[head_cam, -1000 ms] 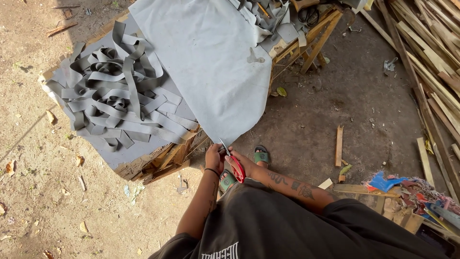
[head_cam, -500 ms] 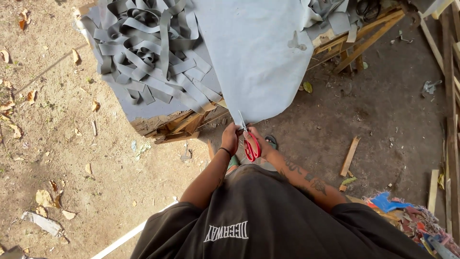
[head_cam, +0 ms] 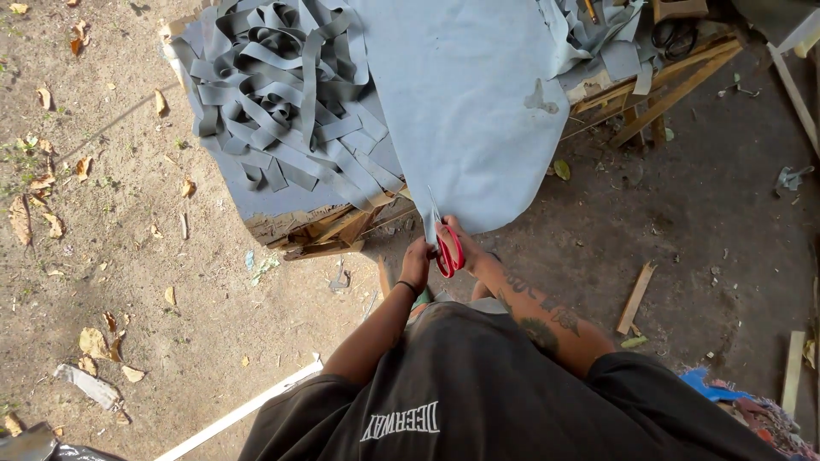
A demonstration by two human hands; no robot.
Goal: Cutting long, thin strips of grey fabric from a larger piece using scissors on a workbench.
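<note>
1. Head view, looking straight down. Largest thing in sight: a wide pale grey-blue sheet (head_cam: 461, 111) of what looks like soft fabric or faux leather, draped off a rough wooden table (head_cam: 342, 229) and hanging toward the person. Its lower edge reaches the hands. One small darker blotch on its right side; otherwise plain and smooth.

2. Beside it on the table, to the left: a tangled heap of grey cut strips (head_cam: 273, 102), long and even in width, piled loosely.

3. Dirt floor (head_cam: 128, 282) all around, with dry leaves and wood offcuts scattered about.

4. Right hand (head_cam: 465, 248) is closed through the handles of red-handled scissors (head_cam: 446, 248), blades pointing up into the sheet's bottom edge.

5. Left hand (head_cam: 416, 256) sits just left of the scissors, closed at the sheet's edge, apparently pinching it. The exact grip is partly hidden.

6. Judgement on doing this cut well: keep the hanging edge taut with the left hand, so the blades bite cleanly rather than fold the material. Run the cut parallel to the sheet's left edge for even width. Use long strokes, not closing the tips fully, to avoid jagged nicks.
</note>
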